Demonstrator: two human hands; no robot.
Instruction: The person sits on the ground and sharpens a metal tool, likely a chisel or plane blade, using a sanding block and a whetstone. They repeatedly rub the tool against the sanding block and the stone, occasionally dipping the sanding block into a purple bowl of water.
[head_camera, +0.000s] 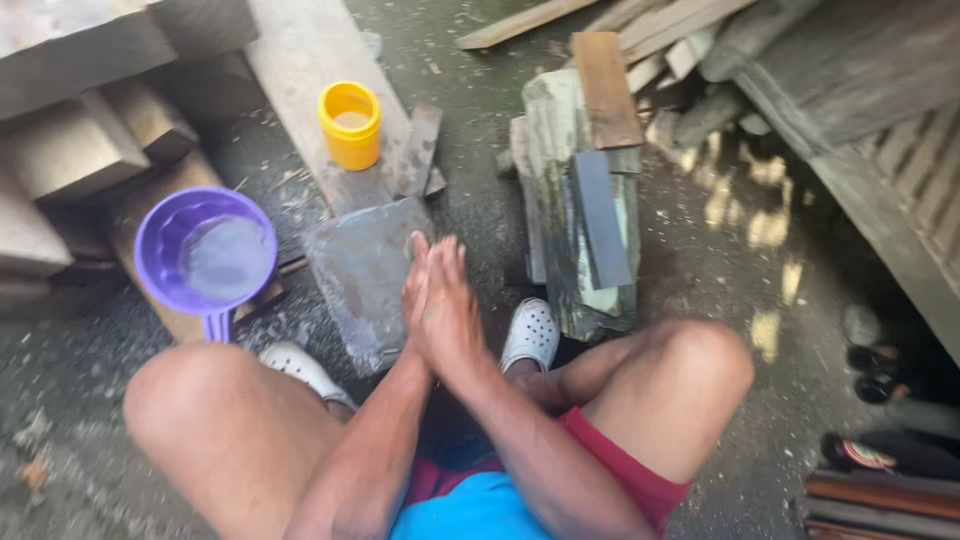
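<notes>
Palms are pressing flat together in front of me: my right hand is covering most of my left hand, so I am seeing only its edge and fingertips. Fingers of both are lying straight and close together, clamped on nothing that I can make out between them. Just beyond them a grey flat stone is lying on the ground between my white shoes, its near end hidden by my wrists. A purple scoop is sitting to the left, holding water.
</notes>
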